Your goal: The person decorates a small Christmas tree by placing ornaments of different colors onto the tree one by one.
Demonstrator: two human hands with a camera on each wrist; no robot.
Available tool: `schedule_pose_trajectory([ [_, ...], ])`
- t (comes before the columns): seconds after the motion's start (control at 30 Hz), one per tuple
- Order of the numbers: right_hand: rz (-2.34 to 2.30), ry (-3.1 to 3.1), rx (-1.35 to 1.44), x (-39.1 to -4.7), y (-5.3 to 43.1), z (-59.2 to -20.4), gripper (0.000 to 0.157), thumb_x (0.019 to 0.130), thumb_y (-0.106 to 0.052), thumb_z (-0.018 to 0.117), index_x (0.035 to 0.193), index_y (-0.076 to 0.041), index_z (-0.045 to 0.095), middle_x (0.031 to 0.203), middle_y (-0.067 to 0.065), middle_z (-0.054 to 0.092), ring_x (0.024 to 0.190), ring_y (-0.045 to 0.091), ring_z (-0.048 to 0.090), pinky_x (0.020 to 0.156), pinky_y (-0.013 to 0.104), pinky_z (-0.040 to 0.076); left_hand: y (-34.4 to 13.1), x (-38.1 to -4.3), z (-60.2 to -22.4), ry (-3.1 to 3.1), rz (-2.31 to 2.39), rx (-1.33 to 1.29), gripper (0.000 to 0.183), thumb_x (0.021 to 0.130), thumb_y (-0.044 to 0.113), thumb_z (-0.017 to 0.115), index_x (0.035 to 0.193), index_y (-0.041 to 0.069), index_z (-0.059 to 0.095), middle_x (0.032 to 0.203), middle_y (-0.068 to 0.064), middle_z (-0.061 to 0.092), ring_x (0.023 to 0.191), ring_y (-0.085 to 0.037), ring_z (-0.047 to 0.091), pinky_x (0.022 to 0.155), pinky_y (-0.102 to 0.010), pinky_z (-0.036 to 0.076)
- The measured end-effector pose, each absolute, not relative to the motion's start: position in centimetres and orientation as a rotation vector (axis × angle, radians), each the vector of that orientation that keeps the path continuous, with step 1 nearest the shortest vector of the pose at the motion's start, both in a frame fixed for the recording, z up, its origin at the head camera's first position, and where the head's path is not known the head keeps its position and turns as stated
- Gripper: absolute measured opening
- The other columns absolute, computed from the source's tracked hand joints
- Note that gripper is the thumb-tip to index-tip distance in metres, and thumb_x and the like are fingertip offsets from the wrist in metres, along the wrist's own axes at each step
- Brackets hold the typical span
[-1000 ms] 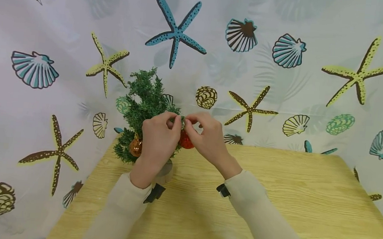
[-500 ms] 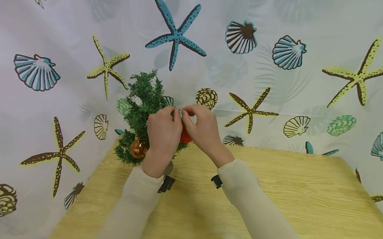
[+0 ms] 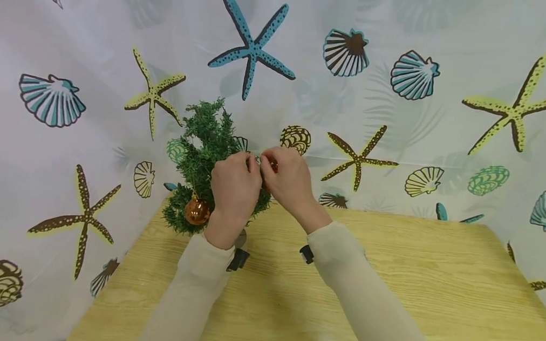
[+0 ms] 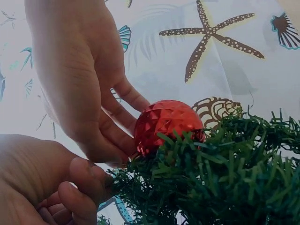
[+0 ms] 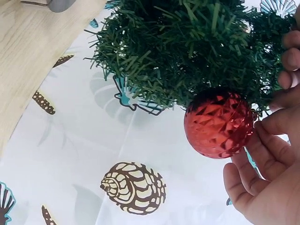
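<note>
A small green artificial Christmas tree [image 3: 207,143] stands at the table's left, tilted-looking behind my hands. With thumb and fingers, my left hand [image 3: 236,189] pinches a branch tip [image 4: 124,183] on the tree's right side. My right hand [image 3: 288,183] pinches the top of a red faceted Christmas ball [image 5: 219,123], its other fingers spread behind and beside it. The ball lies against the green needles. In the head view my right hand hides nearly all of it. Whether its loop is around the branch cannot be told. A shiny copper-coloured ball [image 3: 197,211] hangs low on the tree.
The light wood tabletop [image 3: 390,278] stretches to the right and toward me. A white curtain [image 3: 289,96] printed with starfish and shells surrounds the table's back and sides. Part of the tree's grey base [image 3: 241,239] shows beside my left wrist.
Both hands have risen slightly, the left also shifting right. The red ball, earlier seen hanging below my fingers, has turned and gone mostly behind my right hand. The copper-coloured ball shows more fully.
</note>
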State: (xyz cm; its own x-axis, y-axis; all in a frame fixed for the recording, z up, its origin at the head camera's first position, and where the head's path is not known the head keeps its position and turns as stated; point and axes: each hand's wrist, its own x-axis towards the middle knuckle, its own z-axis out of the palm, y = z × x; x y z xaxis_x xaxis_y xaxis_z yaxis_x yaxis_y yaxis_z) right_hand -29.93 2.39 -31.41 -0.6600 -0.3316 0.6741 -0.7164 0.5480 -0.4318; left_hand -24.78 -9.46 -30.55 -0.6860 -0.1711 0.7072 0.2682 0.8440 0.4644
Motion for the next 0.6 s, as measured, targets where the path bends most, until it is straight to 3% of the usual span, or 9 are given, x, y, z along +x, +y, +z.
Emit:
schedule_pose_trajectory([
  [0.17,0.943,-2.309,0.842,-30.0,2.5,-31.9,0.023,0.107,-0.015,0.061,0.107,-0.002,0.079,0.102,0.014,0.078,0.092,0.032,0.07,0.094,0.049,0.056,-9.4,-24.7,-30.9,-2.242,-0.701,-0.044,0.032,0.106,0.009,0.057,0.085,-0.006,0.076,0.062,-0.02,0.067,0.041,-0.029,0.054,0.04,-0.032,0.038],
  [0.43,0.938,-2.326,0.86,-29.8,3.0,-32.7,0.021,0.107,-0.015,0.062,0.106,-0.003,0.079,0.097,0.013,0.077,0.087,0.03,0.066,0.086,0.046,0.054,-9.1,-24.4,-31.1,-2.259,-0.688,-0.063,0.019,0.103,0.009,0.066,0.095,-0.005,0.076,0.069,-0.021,0.072,0.045,-0.029,0.059,0.042,-0.037,0.048],
  [0.6,0.923,-2.313,0.884,-29.8,3.3,-33.1,0.021,0.107,-0.015,0.062,0.106,-0.004,0.08,0.098,0.013,0.078,0.091,0.03,0.066,0.09,0.046,0.054,-8.9,-24.4,-31.3,-2.263,-0.637,-0.086,0.018,0.102,0.01,0.068,0.1,-0.006,0.076,0.073,-0.022,0.073,0.046,-0.029,0.061,0.043,-0.037,0.051],
])
